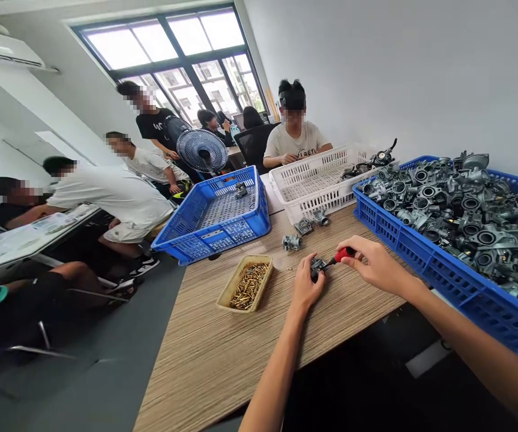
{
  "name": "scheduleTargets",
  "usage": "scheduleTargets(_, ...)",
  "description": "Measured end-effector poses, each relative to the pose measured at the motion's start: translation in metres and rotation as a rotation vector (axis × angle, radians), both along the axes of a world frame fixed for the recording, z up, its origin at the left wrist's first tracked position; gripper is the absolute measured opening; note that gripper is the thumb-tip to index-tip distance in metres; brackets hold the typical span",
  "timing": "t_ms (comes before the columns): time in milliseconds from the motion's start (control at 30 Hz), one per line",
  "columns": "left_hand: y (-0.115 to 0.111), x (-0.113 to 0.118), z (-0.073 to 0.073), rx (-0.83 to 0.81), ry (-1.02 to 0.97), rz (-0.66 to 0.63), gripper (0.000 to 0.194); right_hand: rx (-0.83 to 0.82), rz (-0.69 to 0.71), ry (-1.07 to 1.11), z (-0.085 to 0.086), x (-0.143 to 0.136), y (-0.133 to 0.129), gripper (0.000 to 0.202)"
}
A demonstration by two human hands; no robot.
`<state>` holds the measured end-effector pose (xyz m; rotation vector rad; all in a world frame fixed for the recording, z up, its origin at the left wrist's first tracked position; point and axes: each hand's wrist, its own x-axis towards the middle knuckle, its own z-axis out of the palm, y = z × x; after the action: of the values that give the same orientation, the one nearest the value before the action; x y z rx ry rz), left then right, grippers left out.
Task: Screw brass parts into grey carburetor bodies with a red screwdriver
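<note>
My left hand [307,282] is closed around a small grey metal carburetor body [318,266], holding it down on the wooden table. In my right hand [373,264] is a screwdriver with a red handle [344,254], and its shaft points left at the carburetor body. Whether the tip sits in the part is too small to tell. Left of my hands stands a cream tub [222,302] filled with small brass pieces [250,287]. One loose brass piece [290,269] lies between tub and hand. Beyond my hands are several more metal bodies [292,242].
A blue crate [389,225] heaped with carburetor bodies [470,204] stands at the right. Behind the table's far side are a white crate [317,171] and another blue crate [213,240]. A person [295,132] sits opposite. A fan [202,150] and other people are farther left.
</note>
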<state>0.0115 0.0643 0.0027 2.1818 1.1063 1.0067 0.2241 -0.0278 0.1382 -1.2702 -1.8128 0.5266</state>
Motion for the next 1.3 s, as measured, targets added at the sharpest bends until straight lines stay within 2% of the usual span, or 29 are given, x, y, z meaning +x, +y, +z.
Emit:
scheduleTargets(500,0.003,0.002,-0.008,0.019,0.022,0.011,0.049,0.068,0.016,-0.344,0.009,-0.007,-0.016,0.015)
scheduleTargets(867,0.004,0.001,-0.011,0.037,0.024,0.011,0.049,0.026,0.01,-0.347,0.012,-0.007,-0.017,0.012)
scheduleTargets(1000,0.005,0.001,-0.012,0.046,0.03,0.022,0.049,0.029,-0.049,-0.458,0.014,-0.01,-0.018,0.008)
scheduleTargets(1167,0.005,0.002,-0.011,0.06,0.04,0.024,0.048,-0.038,-0.147,-0.625,0.014,-0.015,-0.02,0.019)
scheduleTargets(1300,0.005,0.002,-0.011,0.075,0.035,0.028,0.048,-0.087,-0.082,-0.562,0.016,-0.016,-0.022,0.013)
